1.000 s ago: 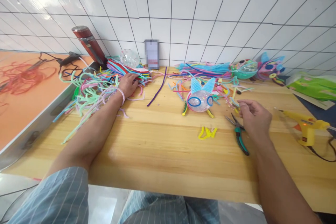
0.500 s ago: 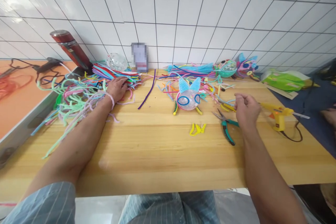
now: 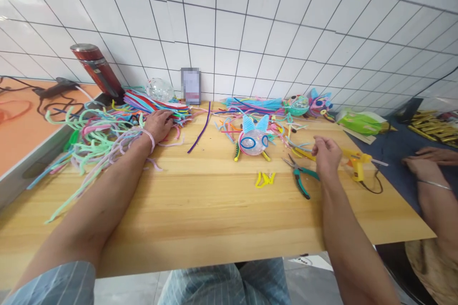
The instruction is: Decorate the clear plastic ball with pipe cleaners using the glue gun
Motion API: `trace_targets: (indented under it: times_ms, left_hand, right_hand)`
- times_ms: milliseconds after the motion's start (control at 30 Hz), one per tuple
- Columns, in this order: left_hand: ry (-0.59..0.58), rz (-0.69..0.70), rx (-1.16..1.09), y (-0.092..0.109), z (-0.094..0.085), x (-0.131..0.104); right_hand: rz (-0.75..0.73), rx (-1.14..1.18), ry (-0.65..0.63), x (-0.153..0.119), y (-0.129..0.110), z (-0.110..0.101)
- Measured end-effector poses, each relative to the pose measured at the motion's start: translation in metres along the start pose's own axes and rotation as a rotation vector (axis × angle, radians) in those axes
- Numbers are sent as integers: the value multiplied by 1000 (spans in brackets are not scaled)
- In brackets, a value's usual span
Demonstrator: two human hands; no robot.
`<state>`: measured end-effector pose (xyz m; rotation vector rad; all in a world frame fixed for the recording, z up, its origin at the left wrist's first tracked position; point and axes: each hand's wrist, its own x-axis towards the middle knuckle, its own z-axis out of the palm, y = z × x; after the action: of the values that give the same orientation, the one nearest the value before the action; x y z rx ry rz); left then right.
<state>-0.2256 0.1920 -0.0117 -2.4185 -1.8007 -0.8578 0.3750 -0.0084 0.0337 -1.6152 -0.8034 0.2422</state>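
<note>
My left hand lies flat on the bundle of colourful pipe cleaners, fingers stretched over it. Around that wrist and forearm spreads a tangle of pale green and lilac fuzzy strands. My right hand is curled closed over the right side of the table; whether anything is inside its fingers is hidden. Just left of it lie long-nose pliers with teal and black handles. A clear ball with light blue pipe-cleaner ears, blue rings and yellow-tipped feet stands mid-table. Bent yellow pipe-cleaner pieces lie in front of it.
A yellow glue gun with a cord lies right of my right hand. At the back stand a red thermos, a phone and finished-looking ball figures. Another person's hands rest at the far right.
The view has turned toward the right, bringing more of the other person's arms into sight. My left hand stays on the bundle; my right hand stays closed near the pliers.
</note>
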Motion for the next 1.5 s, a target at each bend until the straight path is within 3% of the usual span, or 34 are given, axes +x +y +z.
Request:
trace_targets:
  times_ms: [633, 1067, 1500]
  left_hand:
    - [10, 26, -26, -3, 3, 1]
    - [8, 0, -14, 0, 1, -2]
    - [-19, -38, 9, 1, -4, -6]
  right_hand:
    - [-69, 60, 48, 35, -29, -21]
    - [10, 48, 1, 8, 14, -16]
    - [-28, -64, -76, -11, 5, -15]
